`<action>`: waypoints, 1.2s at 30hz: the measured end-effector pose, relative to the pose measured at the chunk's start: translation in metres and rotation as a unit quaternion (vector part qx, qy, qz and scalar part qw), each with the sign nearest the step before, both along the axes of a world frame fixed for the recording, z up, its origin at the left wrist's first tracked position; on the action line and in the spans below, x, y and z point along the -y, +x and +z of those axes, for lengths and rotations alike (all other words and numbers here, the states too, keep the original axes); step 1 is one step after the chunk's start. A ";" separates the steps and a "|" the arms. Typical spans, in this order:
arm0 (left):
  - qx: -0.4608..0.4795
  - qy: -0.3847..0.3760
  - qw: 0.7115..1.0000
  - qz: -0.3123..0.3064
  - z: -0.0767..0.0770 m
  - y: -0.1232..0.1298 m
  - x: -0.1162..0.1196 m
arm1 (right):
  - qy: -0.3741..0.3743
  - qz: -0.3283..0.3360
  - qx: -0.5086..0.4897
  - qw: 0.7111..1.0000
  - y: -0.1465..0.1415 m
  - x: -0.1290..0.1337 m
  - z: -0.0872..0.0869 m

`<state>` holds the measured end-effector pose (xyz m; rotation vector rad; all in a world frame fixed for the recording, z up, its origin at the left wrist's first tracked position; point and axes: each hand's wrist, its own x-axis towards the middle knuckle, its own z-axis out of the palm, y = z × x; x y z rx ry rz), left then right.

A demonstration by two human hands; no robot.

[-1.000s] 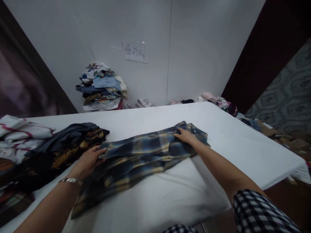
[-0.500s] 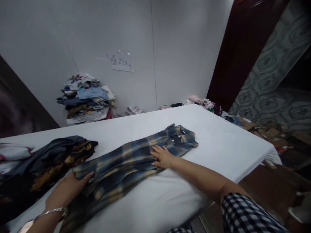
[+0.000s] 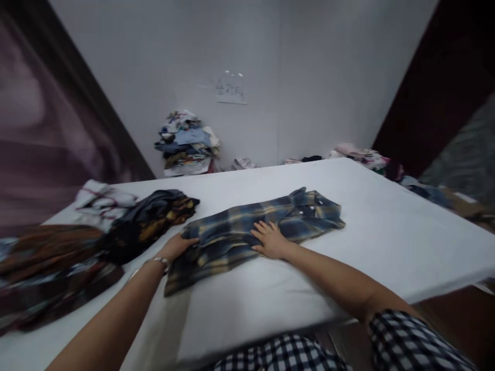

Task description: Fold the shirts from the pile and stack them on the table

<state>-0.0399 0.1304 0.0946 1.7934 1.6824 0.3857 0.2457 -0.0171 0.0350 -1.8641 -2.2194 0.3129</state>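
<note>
A blue and tan plaid shirt [image 3: 240, 219] lies folded into a long strip across the white-covered table, its buttoned collar to the right. My right hand [image 3: 270, 240] rests flat on the middle of the shirt, fingers spread. At the strip's left end, my left hand [image 3: 178, 248] holds the shirt's edge, thumb on top; its other fingers are mostly hidden by the cloth. Just left of that hand is a dark garment with a gold pattern [image 3: 154, 219].
A brown patterned garment [image 3: 54, 250] and a white one with dark red lines [image 3: 102, 203] lie at the table's left. Behind the white table [image 3: 386, 221], a tall clothes pile [image 3: 189, 144] stands against the wall, with more clothes [image 3: 363, 154] at the back right.
My view has swung left and back, bringing the brown garment into sight. The right hand stays flat on the shirt, and the left stays at its edge.
</note>
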 end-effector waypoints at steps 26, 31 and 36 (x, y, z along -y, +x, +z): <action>0.107 0.028 0.994 -0.005 0.024 0.135 0.024 | 0.227 -0.273 -0.528 0.772 0.097 -0.010 0.005; 0.115 -0.063 0.991 0.000 -0.008 0.126 0.026 | 0.163 -0.067 -0.204 0.963 0.034 -0.002 -0.001; 0.186 -0.043 0.981 -0.018 -0.011 0.131 0.026 | 0.045 -0.046 -0.054 0.996 -0.003 0.009 0.008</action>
